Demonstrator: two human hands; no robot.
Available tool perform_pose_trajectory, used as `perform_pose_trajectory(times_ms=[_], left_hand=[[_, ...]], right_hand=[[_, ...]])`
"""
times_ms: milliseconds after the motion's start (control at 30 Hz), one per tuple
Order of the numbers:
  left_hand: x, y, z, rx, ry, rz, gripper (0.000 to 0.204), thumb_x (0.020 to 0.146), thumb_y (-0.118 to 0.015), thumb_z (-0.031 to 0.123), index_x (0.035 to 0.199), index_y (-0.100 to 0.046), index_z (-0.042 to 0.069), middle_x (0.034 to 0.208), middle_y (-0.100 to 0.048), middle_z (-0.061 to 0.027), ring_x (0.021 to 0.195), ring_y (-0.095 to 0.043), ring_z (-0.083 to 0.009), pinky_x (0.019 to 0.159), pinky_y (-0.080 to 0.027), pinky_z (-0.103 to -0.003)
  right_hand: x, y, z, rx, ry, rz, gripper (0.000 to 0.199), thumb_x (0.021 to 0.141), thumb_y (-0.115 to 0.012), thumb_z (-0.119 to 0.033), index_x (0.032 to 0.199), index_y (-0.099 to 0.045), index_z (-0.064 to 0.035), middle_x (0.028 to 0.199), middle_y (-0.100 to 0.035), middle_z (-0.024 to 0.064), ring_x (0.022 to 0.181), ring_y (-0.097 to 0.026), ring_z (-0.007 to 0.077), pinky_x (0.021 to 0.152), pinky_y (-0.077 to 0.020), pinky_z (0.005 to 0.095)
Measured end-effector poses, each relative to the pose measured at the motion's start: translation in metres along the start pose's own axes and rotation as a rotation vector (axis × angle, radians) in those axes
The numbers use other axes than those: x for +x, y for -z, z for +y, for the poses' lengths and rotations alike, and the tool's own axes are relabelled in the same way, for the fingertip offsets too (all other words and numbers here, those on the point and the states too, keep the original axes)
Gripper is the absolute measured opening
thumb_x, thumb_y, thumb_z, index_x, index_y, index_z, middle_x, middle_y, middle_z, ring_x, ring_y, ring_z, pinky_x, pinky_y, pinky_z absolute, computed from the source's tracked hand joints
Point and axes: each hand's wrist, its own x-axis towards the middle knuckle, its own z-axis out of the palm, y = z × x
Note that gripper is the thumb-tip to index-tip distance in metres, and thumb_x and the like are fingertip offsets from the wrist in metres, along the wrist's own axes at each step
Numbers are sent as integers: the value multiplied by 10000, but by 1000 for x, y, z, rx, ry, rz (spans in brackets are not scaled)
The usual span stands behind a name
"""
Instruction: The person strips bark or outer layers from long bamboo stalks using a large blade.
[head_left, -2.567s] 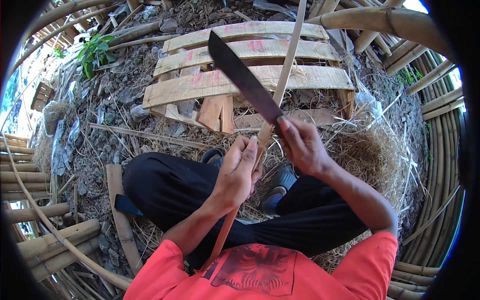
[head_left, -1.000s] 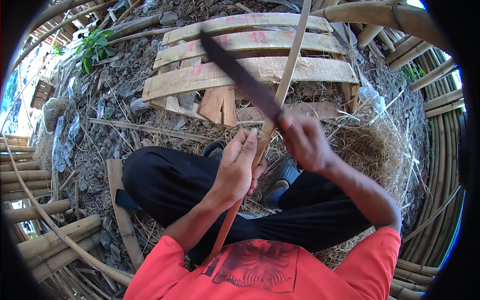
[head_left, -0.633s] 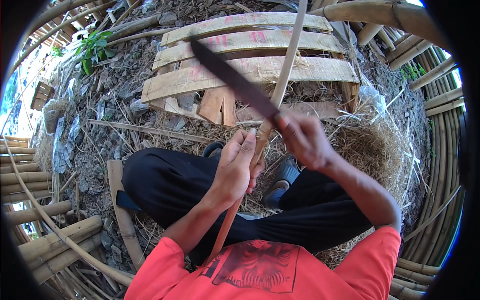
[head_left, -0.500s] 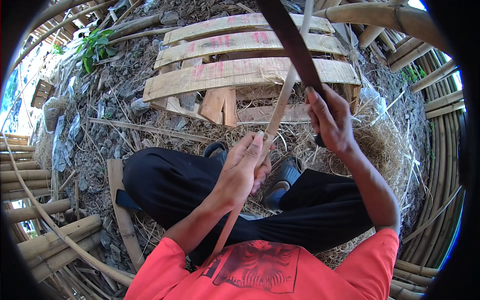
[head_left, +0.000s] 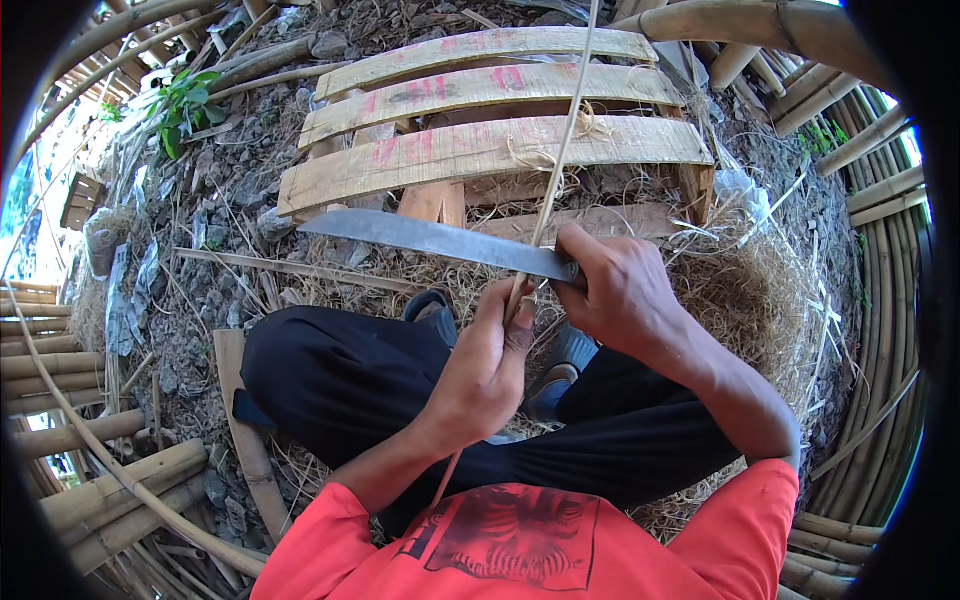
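Note:
My left hand (head_left: 485, 375) is closed round a long, thin bamboo strip (head_left: 561, 160), which runs from beside my body up over a slatted wooden crate. In my right hand (head_left: 625, 290) is a machete (head_left: 430, 238); its grip is mostly hidden by my fingers. The broad grey blade points left, and near the handle it lies across the strip, just above my left hand. A few fine shavings hang by the strip over the crate's front slat.
The low wooden crate (head_left: 500, 150), with pink marks on its slats, stands in front of me. Dry shavings (head_left: 750, 290) are heaped to the right. Bamboo poles (head_left: 120, 490) lie at the left, more stand at the right. My crossed legs (head_left: 340, 370) are below my hands.
The machete has come down from raised upright to lying across the bamboo strip, its tip now to the left. My right hand has moved down and left; the strip has turned slightly.

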Motion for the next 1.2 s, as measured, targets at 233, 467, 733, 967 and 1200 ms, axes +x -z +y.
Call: perform_pose_trajectory(times_ms=[233, 467, 733, 967, 1200], left_hand=[[1, -2, -2, 131, 34, -4, 275, 1052, -420, 111, 1300, -443, -5, 996, -600, -196, 863, -599, -323, 796, -464, -363], [0, -4, -11, 286, -90, 65, 273, 1067, -404, 144, 1285, -474, -5, 748, -490, -39, 638, -434, -100, 576, -393, -294], [-1, -3, -3, 319, -33, 21, 350, 1042, -414, 121, 1351, -415, -45, 915, -599, -301, 822, -602, -495, 675, -459, -471], [-1, -1, -15, 351, -89, 31, 336, 1053, -420, 144, 1340, -434, -29, 839, -575, -179, 690, -564, -303, 605, -442, -383], [-8, 2, -4, 456, -115, 15, 330, 1015, -463, 69, 1322, -423, -45, 932, -622, -317, 879, -609, -514, 699, -488, -504]], right_hand=[[0, -1, 3, -97, 89, -72, 139, 765, -666, -153, 819, -600, -42, 597, -618, 160, 574, -641, 374, 527, -492, 477], [2, -9, 4, -146, 66, -23, 110, 770, -647, -140, 777, -608, -38, 596, -626, 164, 552, -645, 372, 517, -510, 477], [16, -3, 48, -204, -19, 65, 112, 805, -637, -146, 757, -626, -45, 586, -627, 157, 555, -656, 365, 542, -530, 462], [5, 2, 18, -187, -19, -27, 156, 818, -640, -155, 715, -653, -38, 577, -624, 171, 564, -663, 360, 560, -540, 456], [10, -2, 32, -242, 7, -9, 133, 794, -648, -157, 730, -679, -45, 582, -631, 171, 558, -673, 344, 560, -546, 461]])
